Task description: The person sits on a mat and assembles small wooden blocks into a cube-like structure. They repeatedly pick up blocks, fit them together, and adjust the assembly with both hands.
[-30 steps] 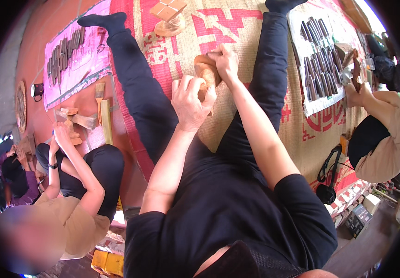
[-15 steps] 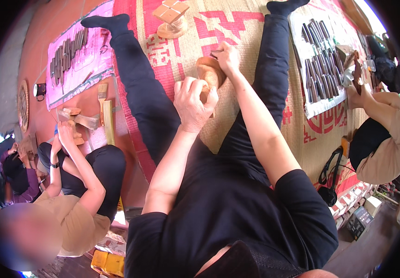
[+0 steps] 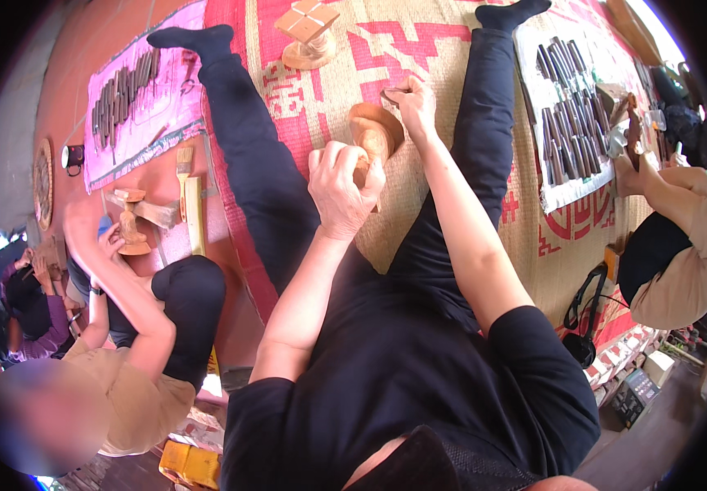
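Note:
A carved, rounded piece of pale orange wood (image 3: pixel 370 129) is held over the mat between my legs. My left hand (image 3: pixel 344 190) is closed around its near end, which the fingers partly hide. Just beyond and to the right of the wood is my right hand (image 3: pixel 416 108), apart from it. Its thumb and fingers pinch a small, thin dark piece (image 3: pixel 389 96), too small to name for certain.
A wooden stand (image 3: pixel 309 51) with a square top is on the patterned mat (image 3: pixel 443 65) ahead. Dark-handled tools (image 3: pixel 570 123) lie in rows on a white cloth at right; more tools (image 3: pixel 120 90) are on a pink cloth at left. A co-worker (image 3: pixel 137 360) sits at left beside a brush (image 3: pixel 183 168).
My right hand has lifted away from the wood, moving slightly right, and the dark piece shows more. My left hand keeps its grip. The co-worker at left has shifted an arm.

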`<action>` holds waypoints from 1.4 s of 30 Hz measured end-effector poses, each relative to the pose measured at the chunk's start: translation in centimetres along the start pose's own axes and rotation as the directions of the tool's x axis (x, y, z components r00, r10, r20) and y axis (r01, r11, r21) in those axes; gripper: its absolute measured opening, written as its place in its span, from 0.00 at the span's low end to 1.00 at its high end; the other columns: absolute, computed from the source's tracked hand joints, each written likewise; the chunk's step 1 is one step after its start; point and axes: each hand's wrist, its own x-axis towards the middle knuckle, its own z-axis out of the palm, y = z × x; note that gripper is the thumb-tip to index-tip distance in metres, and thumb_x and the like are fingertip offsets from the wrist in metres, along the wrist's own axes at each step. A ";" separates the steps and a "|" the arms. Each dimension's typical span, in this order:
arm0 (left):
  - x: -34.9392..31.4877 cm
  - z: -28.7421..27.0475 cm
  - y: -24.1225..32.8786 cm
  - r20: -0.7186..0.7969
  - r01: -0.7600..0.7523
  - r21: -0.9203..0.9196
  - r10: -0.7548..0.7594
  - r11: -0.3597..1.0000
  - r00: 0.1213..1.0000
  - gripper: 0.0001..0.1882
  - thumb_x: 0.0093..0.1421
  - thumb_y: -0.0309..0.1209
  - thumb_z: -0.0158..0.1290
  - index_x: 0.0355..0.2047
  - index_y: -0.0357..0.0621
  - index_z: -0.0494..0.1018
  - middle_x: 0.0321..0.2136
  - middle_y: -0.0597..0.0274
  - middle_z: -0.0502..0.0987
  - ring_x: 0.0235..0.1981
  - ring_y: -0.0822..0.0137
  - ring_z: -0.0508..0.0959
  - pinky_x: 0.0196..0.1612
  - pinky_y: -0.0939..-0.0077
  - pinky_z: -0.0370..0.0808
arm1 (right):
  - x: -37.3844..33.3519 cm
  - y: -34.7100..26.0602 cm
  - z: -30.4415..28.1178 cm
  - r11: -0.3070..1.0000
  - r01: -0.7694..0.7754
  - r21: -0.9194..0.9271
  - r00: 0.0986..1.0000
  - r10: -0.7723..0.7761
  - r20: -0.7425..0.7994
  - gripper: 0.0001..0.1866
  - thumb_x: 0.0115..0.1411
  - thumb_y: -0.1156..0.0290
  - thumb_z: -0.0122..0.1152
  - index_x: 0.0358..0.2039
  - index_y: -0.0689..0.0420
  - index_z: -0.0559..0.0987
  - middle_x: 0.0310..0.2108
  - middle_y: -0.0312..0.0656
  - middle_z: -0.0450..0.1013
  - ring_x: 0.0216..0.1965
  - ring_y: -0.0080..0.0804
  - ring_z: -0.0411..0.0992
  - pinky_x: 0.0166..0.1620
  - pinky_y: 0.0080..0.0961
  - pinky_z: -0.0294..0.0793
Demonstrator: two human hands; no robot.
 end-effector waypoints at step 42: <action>-0.1 -0.3 -1.0 -0.060 0.097 -0.038 -0.099 0.995 0.993 0.06 0.51 0.30 0.58 0.27 0.43 0.73 0.26 0.59 0.73 0.30 0.55 0.72 0.38 0.63 0.69 | -4.9 -2.0 1.7 0.971 0.121 -0.207 0.992 -0.124 -0.001 0.06 0.50 0.72 0.69 0.25 0.58 0.80 0.24 0.39 0.78 0.27 0.26 0.74 0.34 0.26 0.71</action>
